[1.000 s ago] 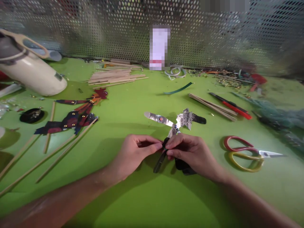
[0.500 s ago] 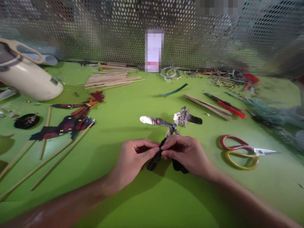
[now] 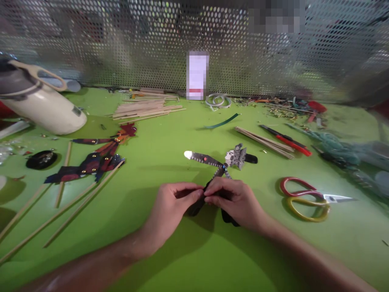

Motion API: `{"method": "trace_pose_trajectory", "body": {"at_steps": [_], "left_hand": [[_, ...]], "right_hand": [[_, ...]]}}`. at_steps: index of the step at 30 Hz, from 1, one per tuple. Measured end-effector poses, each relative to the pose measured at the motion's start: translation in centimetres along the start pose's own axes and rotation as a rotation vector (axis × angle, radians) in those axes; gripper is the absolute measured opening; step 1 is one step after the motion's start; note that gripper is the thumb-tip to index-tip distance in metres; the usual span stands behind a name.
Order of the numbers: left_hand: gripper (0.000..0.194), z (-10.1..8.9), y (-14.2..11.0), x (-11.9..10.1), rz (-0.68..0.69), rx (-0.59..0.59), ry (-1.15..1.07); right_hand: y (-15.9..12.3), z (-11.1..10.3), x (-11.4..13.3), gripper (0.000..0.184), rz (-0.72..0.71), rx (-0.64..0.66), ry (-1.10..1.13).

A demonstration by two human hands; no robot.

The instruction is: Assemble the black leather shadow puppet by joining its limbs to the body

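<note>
A small flat puppet figure [image 3: 234, 156] with a silvery jointed arm [image 3: 202, 158] and black lower parts lies on the green table [image 3: 188, 259] in front of me. My left hand [image 3: 173, 205] and my right hand [image 3: 235, 199] meet over its lower body, fingertips pinched together on it. Both hands are closed on the figure's black part, which they mostly hide.
A finished dark red puppet on sticks [image 3: 91, 160] lies at left, near a cream jug [image 3: 39, 105] on its side. Bamboo sticks [image 3: 146, 108] are piled at the back. Red-and-yellow scissors [image 3: 306, 196] lie at right, a red-black tool [image 3: 288, 140] and scraps beyond. A perforated metal screen [image 3: 136, 48] closes the back.
The hands have drawn slightly nearer to me with the figure, whose silvery arm has tilted a little. The view has shifted slightly.
</note>
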State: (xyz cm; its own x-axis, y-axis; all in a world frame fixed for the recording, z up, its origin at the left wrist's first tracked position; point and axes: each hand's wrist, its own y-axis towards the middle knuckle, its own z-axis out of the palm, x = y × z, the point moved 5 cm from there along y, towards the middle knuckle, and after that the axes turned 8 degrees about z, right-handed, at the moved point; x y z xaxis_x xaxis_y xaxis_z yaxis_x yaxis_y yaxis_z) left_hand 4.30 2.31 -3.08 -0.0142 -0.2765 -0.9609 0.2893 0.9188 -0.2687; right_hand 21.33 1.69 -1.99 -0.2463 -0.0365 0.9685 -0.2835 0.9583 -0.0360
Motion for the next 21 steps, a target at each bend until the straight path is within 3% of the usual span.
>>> {"method": "trace_pose_trajectory", "body": {"at_steps": [11,21], "left_hand": [[0.018,0.38,-0.21,-0.05,0.067,-0.010,0.077],[0.016,0.40,-0.40,-0.16,0.115,-0.029,0.119]], "right_hand": [[-0.09,0.55,-0.74,0.006,0.194,0.038,0.157],[0.08,0.58,-0.88,0.011,0.221,0.049,0.214]]}}
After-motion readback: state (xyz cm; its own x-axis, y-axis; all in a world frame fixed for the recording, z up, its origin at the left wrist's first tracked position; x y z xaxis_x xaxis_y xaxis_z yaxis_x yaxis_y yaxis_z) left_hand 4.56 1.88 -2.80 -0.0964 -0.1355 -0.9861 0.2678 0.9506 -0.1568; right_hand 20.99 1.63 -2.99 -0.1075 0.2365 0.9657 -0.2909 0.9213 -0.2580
